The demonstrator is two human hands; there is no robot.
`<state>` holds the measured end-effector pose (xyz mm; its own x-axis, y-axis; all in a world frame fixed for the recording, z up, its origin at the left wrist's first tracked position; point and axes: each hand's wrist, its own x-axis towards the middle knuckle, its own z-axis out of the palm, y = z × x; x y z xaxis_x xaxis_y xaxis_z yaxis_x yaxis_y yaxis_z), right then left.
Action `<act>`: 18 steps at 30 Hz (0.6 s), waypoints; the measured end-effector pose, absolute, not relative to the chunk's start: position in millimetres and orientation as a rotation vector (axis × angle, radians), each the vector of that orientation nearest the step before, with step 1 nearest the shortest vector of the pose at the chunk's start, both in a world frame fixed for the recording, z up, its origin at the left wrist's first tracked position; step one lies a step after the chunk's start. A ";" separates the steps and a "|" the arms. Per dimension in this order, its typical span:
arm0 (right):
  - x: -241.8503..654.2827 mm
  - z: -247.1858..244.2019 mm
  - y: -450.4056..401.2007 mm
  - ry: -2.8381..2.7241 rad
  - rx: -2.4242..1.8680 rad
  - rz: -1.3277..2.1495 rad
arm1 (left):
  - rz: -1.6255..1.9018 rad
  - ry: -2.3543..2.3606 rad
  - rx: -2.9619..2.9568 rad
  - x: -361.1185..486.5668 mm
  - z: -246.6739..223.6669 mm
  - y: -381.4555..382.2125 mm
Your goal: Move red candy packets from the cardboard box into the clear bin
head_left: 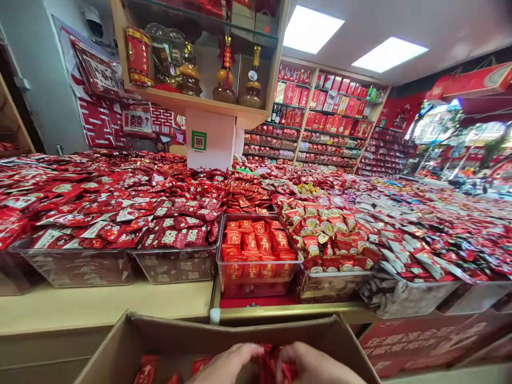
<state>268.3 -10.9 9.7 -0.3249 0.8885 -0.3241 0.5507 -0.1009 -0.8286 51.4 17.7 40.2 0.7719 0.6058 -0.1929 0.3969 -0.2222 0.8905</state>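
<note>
An open cardboard box [224, 326] lies at the bottom edge of the head view, with a few red packets [145, 369] at its left. Inside it, my left hand [236, 362] and my right hand [308, 361] come together on red packets [270, 362], fingers curled around them from both sides. The fingertips are slightly blurred. Just beyond the box, a clear plastic bin [260, 288] holds upright red packets with gold lettering in rows.
More clear bins [172, 266] heaped with wrapped sweets line the counter [176, 303] to both sides. A wooden shelf [200, 101] with bottles hangs above, over a white box [212, 154] with a green code label. Stocked shelves [318, 122] stand behind.
</note>
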 end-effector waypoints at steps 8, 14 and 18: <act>236.0 30.2 -16.1 -0.948 -1.033 1.856 | 0.482 0.645 1.308 66.4 31.5 -1.9; 232.3 33.8 -23.0 -0.777 -1.064 1.864 | 0.347 0.861 1.280 62.9 31.5 5.0; 229.8 33.6 -24.2 -0.783 -1.123 1.760 | 0.374 0.750 1.243 66.3 45.1 6.2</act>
